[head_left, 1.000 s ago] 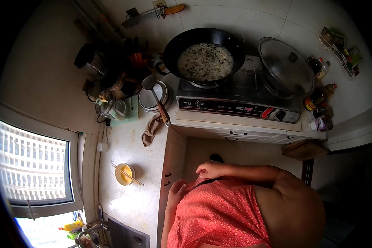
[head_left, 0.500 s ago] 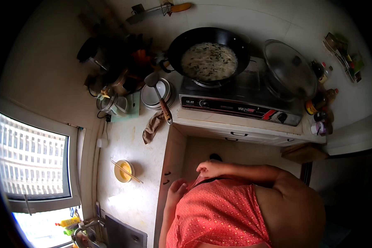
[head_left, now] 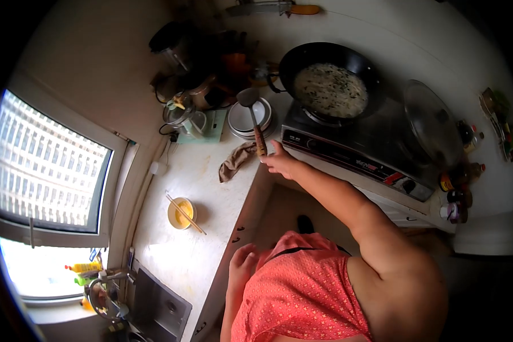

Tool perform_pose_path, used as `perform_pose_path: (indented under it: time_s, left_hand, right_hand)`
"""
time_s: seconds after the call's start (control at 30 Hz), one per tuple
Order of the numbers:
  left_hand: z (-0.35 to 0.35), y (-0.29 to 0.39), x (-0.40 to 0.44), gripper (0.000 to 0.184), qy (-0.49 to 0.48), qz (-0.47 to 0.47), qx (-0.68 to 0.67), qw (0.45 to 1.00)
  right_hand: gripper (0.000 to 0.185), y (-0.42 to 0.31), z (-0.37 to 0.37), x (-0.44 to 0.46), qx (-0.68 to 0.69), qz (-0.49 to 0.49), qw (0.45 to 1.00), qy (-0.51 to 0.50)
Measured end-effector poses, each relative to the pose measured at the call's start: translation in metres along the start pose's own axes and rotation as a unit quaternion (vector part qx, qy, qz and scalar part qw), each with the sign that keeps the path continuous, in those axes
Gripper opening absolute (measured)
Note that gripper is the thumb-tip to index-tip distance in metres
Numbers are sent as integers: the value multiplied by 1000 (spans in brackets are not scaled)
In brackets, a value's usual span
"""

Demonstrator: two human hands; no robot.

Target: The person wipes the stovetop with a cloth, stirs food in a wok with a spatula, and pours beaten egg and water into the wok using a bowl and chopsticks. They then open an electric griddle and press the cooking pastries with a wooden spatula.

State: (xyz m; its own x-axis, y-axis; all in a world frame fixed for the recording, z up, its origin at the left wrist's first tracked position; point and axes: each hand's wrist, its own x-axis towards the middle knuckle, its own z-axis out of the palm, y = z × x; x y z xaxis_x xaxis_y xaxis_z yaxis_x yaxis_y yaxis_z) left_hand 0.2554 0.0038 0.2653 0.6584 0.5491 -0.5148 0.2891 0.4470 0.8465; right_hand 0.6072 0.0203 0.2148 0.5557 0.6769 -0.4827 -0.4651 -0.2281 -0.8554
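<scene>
The left hand (head_left: 243,262) is held loosely curled, apparently empty, while the ladle (head_left: 248,97) is rested on stacked bowls (head_left: 239,118), seemingly to keep its head off the counter (head_left: 219,208), its handle (head_left: 259,138) reached by the open-fingered right hand (head_left: 283,163)

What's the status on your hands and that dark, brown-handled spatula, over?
Right hand open at handle end of spatula, contact unclear. Left hand beside red patterned garment. Spatula across stacked white bowls, crumpled brown cloth alongside.

The surface (head_left: 208,196) bears, around the brown cloth (head_left: 233,162), stacked bowls (head_left: 245,117) (ladle across them) and, windowward, an egg bowl (head_left: 182,214).
</scene>
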Motion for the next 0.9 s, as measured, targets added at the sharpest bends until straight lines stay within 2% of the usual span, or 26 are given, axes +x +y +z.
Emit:
perform_pose_path:
  time_s: [0.1,0.13,0.2,0.23,0.3,0.33,0.43,0.57,0.63,0.67,0.7,0.73,0.77,0.8,0.87,0.9]
  left_hand:
    - [-7,-7,-6,28,20,12,-23,999]
    - [-9,-8,-8,28,25,14,-25,999]
    - [-10,-6,-13,27,40,23,-50,998]
    - [-10,-5,-16,27,42,23,-52,998]
    - [-10,-2,-17,26,50,51,-49,996]
    - [-10,0,-16,26,47,52,-49,996]
    - [-10,6,-10,25,33,77,-66,994]
    - [-12,12,7,23,-11,96,-36,995]
    - [-10,16,15,23,-33,96,-34,994]
    - [-8,19,21,23,-51,101,-21,993]
    - [-4,23,29,22,-77,105,-5,991]
    - [-2,26,34,22,-86,106,-4,991]
    - [-1,26,36,22,-87,115,20,989]
    - [3,28,43,22,-101,123,44,986]
    - [6,34,53,22,-122,132,76,981]
    - [8,40,61,23,-143,142,109,973]
  right_hand:
    - [84,-20,11,28,87,42,995,-34]
    - [62,-22,16,31,64,17,998,-5]
    - [35,-36,21,21,4,1,1000,19]
    - [35,-35,20,24,2,1,1000,17]
    - [23,-38,16,28,-71,-85,989,94]
    - [23,-38,13,26,-72,-87,989,98]
    - [15,-64,6,-26,-19,-110,994,2]
    - [16,-91,-22,-101,27,-170,984,-42]
    - [24,-108,-43,-137,-23,-215,976,-24]
    - [35,-118,-60,-151,-103,-220,970,-3]
    - [39,-133,-92,-170,-176,-263,948,19]
    - [41,-143,-108,-185,-192,-288,938,24]
    - [45,-145,-109,-187,-209,-273,939,19]
    - [46,-164,-129,-215,-246,-254,933,70]
    - [44,-169,-150,-221,-304,-207,925,100]
    - [43,-171,-173,-225,-352,-251,890,143]
